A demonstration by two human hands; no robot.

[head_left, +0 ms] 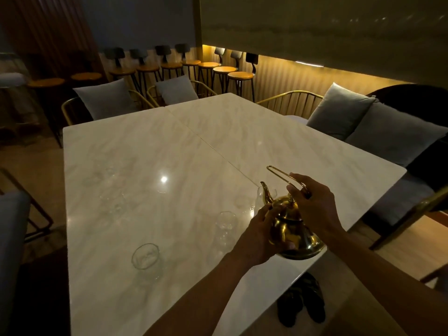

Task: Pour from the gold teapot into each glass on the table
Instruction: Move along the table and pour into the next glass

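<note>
Low and right of centre, the gold teapot [292, 226] is hanging over the marble table's [145, 146] near right edge. The right hand [312, 202] is gripping its wire handle; the left hand [260, 234] is cupping its body. Three glasses [146, 257] [226, 223] [260, 197] are standing leftward, with bare tabletop stretching beyond them.

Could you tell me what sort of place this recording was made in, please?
Probably a café, lounge or restaurant, dimly lit. A row of bar stools lines the far wall, gold-framed chairs with grey cushions surround the marble table, and clear glasses stand on it while both hands hold a gold teapot.
</note>
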